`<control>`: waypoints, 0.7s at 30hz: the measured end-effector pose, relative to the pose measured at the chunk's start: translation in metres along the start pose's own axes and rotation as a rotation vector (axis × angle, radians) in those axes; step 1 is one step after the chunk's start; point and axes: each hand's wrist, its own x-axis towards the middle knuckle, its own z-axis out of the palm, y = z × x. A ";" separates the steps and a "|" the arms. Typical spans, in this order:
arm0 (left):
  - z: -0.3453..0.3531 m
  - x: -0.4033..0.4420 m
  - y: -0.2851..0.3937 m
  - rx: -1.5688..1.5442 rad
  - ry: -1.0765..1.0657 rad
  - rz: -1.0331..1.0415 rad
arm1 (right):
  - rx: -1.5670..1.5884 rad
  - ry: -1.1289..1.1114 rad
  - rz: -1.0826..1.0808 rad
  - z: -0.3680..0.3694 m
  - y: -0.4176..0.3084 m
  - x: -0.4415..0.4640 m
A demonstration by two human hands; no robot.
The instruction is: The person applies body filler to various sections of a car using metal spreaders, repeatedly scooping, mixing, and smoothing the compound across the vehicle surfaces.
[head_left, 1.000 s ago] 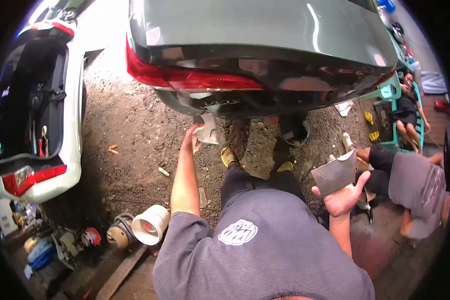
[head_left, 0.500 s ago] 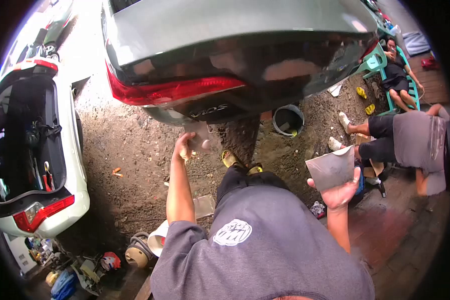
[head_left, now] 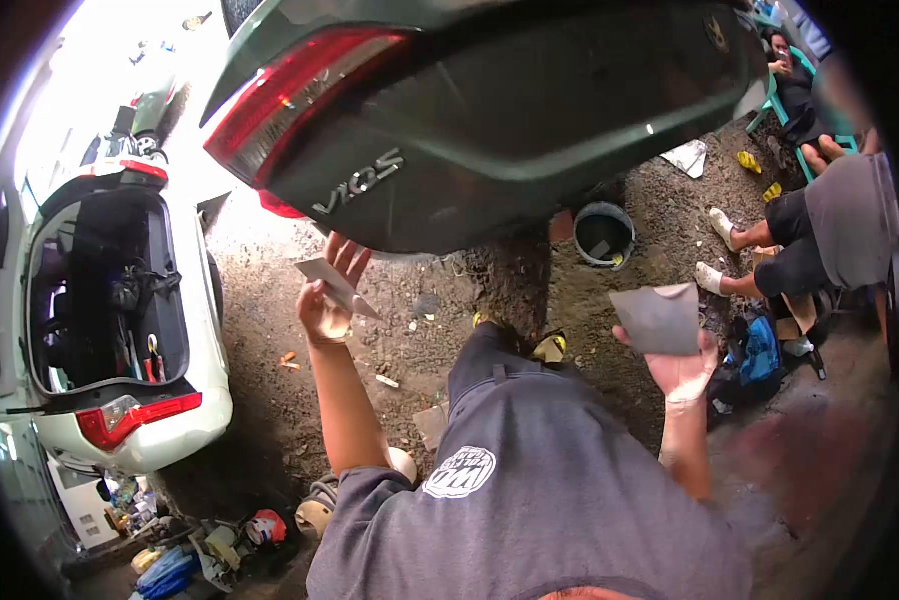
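Observation:
My left hand [head_left: 326, 312] pinches a thin, stiff-looking grey sheet [head_left: 336, 282] between thumb and fingers, some fingers spread behind it. It is close to the lower edge of a dark green car's rear [head_left: 530, 130], below the "VIOS" badge [head_left: 360, 182]. The frame does not show whether fingertips touch the car. In my right hand [head_left: 682, 370], palm up, rests a larger grey rectangular sheet [head_left: 660, 318], gripped at its lower edge with the thumb and a finger at the sides. What the sheets are made of cannot be told.
A bucket [head_left: 605, 235] stands on the dirt floor near the car. To the right a person in a grey shirt [head_left: 850, 225] bends over, and another sits on a green chair [head_left: 770, 105]. A white car with its rear glass facing me [head_left: 205, 410] is at left. A blue bag [head_left: 760, 350] lies at right.
My view has shifted, with the car's rear and badge showing more fully. My left hand has turned, its sheet now slanting with fingers raised. The right hand still holds its sheet.

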 end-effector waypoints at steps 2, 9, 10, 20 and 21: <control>0.017 0.001 0.025 0.071 0.001 0.043 | -0.188 0.016 -0.077 -0.001 -0.004 -0.006; 0.052 0.038 0.116 0.020 -0.367 0.250 | -0.553 0.062 -0.263 0.021 -0.013 -0.027; 0.072 0.054 0.129 0.142 -0.371 0.236 | -0.553 0.057 -0.271 0.022 -0.011 -0.029; 0.104 0.103 0.198 0.436 -0.471 -0.006 | -0.573 0.118 -0.362 0.070 0.035 -0.027; 0.101 0.104 0.197 0.392 -0.489 -0.017 | -0.591 0.126 -0.382 0.080 0.040 -0.025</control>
